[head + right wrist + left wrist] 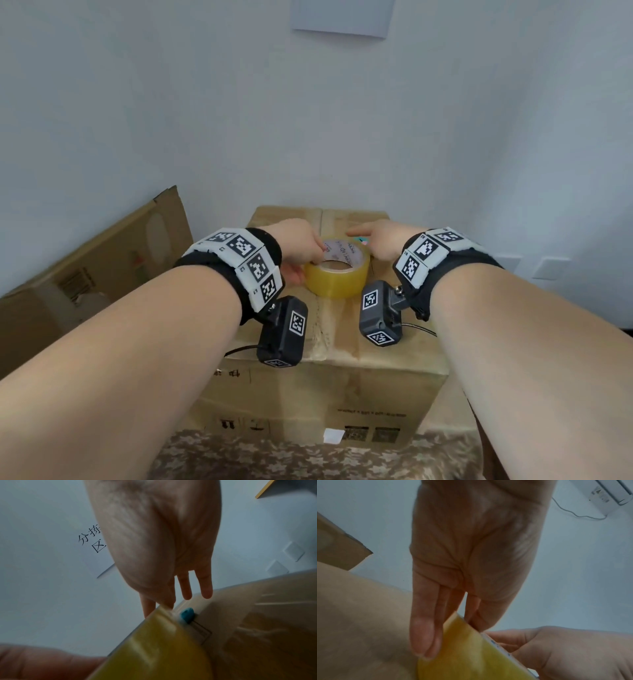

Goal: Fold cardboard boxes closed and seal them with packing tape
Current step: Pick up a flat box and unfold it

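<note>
Resting on the closed box [394, 346], tape roll [337, 275] tilted. Left hand [297, 247] grips the roll, fingers into its core. Right hand [380, 241] touches the roll's far side, fingers straight.

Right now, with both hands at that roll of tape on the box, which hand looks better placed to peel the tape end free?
Probably the right hand: its fingers lie straight and free beside the tape roll. The left hand already grips the roll, steadying it on the box.
</note>
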